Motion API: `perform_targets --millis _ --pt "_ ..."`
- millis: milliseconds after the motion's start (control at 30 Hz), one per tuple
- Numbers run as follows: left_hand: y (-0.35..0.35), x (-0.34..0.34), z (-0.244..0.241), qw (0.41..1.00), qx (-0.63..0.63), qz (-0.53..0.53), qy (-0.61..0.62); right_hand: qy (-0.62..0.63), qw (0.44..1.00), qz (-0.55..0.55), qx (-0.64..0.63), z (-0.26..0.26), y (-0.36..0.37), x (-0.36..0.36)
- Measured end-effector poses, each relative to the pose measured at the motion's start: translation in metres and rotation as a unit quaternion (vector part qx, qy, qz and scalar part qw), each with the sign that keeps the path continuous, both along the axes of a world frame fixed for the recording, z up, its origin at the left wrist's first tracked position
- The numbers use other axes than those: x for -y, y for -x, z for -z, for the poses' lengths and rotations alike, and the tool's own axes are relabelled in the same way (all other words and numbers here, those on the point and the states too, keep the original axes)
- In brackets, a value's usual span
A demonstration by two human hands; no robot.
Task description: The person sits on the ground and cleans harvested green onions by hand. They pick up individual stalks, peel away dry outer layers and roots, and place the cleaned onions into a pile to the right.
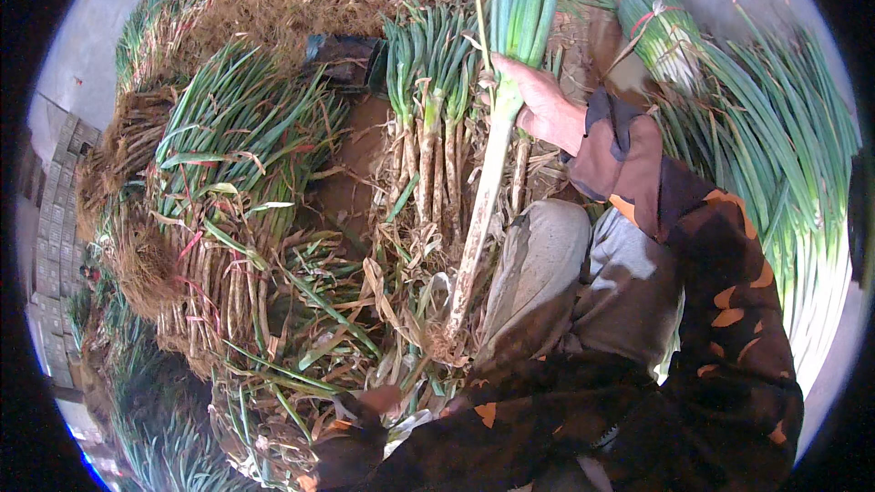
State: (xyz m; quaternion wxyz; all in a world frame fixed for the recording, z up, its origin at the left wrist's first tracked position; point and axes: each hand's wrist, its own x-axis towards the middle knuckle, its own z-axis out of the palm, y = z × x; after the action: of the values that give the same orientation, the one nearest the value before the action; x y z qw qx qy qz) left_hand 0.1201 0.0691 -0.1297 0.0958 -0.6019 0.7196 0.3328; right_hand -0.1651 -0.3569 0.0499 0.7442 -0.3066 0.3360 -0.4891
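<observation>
My right hand (547, 106) is closed around a large Welsh onion (489, 184), where its white shank meets the green leaves. The onion stands tilted, with leaves at the top and a dirty, rooted base low beside my knee (540, 253). My left hand (379, 400) is a dark blur at the end of its sleeve, low over a litter of stripped leaves and dry skins (328, 348). Its fingers cannot be made out. Just left of the held onion, several unpeeled onions (431, 164) with brown, soiled shanks stand upright.
Tied bundles of unpeeled onions (232, 150) are heaped at left, more with matted roots (273, 14) at the back. To my right lie cleaned white-shanked onions (800, 232) and a bundle with red ties (656, 20). A stacked block wall (58, 232) shows at far left.
</observation>
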Motion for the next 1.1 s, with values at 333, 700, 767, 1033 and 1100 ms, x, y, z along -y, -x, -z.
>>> perform_targets --millis 333,700,767,1033,1100 --pt "0.133 0.251 -0.205 0.813 -0.504 -0.247 0.153 -0.046 0.988 -0.104 0.100 -0.028 -0.017 -0.048" --pt "0.171 0.282 -0.169 0.659 -0.686 -0.262 0.161 -0.123 0.976 -0.107 0.146 -0.005 0.002 -0.036" --pt "0.166 0.282 -0.161 0.655 -0.693 -0.256 0.160 -0.125 0.975 -0.119 0.137 -0.009 0.001 -0.042" --pt "0.169 0.282 -0.167 0.681 -0.642 -0.294 0.193 -0.126 0.992 -0.020 0.013 -0.014 -0.001 -0.045" --pt "0.175 0.278 -0.192 0.770 -0.512 -0.286 0.252 -0.095 0.995 0.013 -0.015 -0.010 -0.010 -0.043"
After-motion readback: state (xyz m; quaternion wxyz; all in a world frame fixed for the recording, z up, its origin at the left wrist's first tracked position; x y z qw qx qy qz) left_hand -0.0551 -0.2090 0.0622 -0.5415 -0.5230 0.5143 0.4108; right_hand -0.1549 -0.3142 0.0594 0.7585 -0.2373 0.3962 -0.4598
